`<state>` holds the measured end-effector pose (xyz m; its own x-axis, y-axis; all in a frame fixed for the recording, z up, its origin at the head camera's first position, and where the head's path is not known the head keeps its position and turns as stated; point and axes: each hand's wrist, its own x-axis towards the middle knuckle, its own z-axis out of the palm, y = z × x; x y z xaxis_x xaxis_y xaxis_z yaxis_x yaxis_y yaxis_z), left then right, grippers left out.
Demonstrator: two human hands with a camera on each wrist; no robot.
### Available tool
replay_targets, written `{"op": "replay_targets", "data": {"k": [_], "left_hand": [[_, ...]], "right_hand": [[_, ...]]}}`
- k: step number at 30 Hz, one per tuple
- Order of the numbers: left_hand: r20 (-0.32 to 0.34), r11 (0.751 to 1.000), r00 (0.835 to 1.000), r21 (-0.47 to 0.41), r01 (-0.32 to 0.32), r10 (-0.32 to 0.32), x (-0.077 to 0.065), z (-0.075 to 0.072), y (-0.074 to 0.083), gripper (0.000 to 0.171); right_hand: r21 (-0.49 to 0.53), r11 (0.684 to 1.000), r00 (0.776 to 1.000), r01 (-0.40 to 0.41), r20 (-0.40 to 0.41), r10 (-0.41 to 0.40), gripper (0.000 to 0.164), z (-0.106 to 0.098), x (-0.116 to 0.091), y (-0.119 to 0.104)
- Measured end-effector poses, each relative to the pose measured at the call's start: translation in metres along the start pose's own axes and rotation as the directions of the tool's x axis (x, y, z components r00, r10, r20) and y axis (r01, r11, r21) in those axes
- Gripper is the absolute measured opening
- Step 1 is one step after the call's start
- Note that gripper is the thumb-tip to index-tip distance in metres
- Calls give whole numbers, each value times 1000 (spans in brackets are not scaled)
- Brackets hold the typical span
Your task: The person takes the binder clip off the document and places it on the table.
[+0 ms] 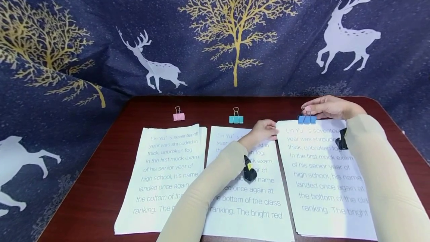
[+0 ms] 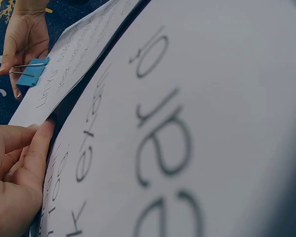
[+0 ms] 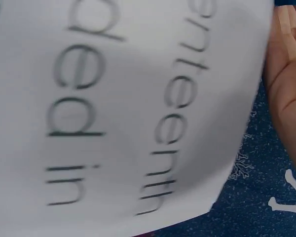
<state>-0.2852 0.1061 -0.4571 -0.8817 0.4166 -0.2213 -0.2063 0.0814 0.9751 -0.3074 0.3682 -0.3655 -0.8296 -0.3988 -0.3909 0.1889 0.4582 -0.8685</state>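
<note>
In the head view my right hand [image 1: 330, 107] holds a blue binder clip [image 1: 307, 119] by its wire handles. The clip's body sits at the top edge of the right-hand stack of printed paper [image 1: 322, 167]. My left hand [image 1: 262, 134] pinches that stack's left edge near its top corner, over the middle stack [image 1: 248, 204]. In the left wrist view the left thumb and fingers [image 2: 37, 143] lie on either side of the paper edge. The right wrist view shows the right hand [image 3: 288, 84] only in part, beyond the printed sheet; its fingertips are out of frame.
A pink binder clip [image 1: 179, 116] and a teal binder clip [image 1: 236, 119] lie behind the left stack [image 1: 161, 197] and the middle stack. All the paper lies on a dark red table [image 1: 94, 197]. A blue cloth [image 1: 208, 74] with deer and trees hangs behind it.
</note>
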Motion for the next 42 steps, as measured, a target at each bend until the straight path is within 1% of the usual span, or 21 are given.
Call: {"op": "replay_targets", "data": {"k": [2, 7, 11, 14, 16, 19, 22, 27, 28, 31, 35, 38, 42], "left_hand": [[-4, 1000, 1000, 8, 5, -5, 1, 0, -1, 26], [1, 1000, 1000, 21, 14, -14, -1, 1, 0, 26], [4, 999, 1000, 37, 2, -2, -3, 0, 1, 25], [2, 999, 1000, 50, -3, 3, -4, 0, 3, 27], [4, 999, 1000, 51, -2, 2, -5, 1, 4, 29], [3, 999, 1000, 44, 6, -6, -6, 2, 5, 30], [3, 1000, 1000, 26, 13, -13, -6, 3, 5, 30], [8, 1000, 1000, 23, 15, -15, -6, 4, 4, 29], [10, 1000, 1000, 24, 15, -15, -5, 4, 4, 29], [12, 999, 1000, 32, 11, -11, -5, 3, 6, 29], [9, 999, 1000, 40, 3, -3, -5, 2, 8, 28], [2, 999, 1000, 39, 0, 0, -6, 2, 8, 28], [-9, 999, 1000, 32, 10, -9, -6, 1, 8, 27]], "right_hand": [[-18, 1000, 1000, 3, -27, -3, 55, 0, 1, -1], [-82, 997, 998, 17, -53, -21, 59, -4, 3, -3], [-87, 996, 997, 26, -73, -32, 63, -7, 4, -4], [-96, 995, 994, 26, -106, -36, 64, -7, 6, -3], [-106, 994, 992, 13, -127, -26, 65, -5, 9, 0], [-121, 993, 992, -1, -127, -14, 66, -1, 12, 4], [-94, 995, 994, -24, -107, 14, 64, 2, 15, 9], [-26, 999, 994, -40, -105, 37, 51, 4, 19, 17], [-21, 999, 994, -39, -106, 37, 51, 4, 19, 18], [-27, 999, 992, -35, -122, 32, 57, 4, 22, 21], [-11, 1000, 991, -17, -137, 16, 60, 5, 24, 19], [9, 1000, 991, 0, -132, 1, 59, 6, 26, 19], [8, 1000, 992, 3, -126, -2, 66, 7, 30, 21]]}}
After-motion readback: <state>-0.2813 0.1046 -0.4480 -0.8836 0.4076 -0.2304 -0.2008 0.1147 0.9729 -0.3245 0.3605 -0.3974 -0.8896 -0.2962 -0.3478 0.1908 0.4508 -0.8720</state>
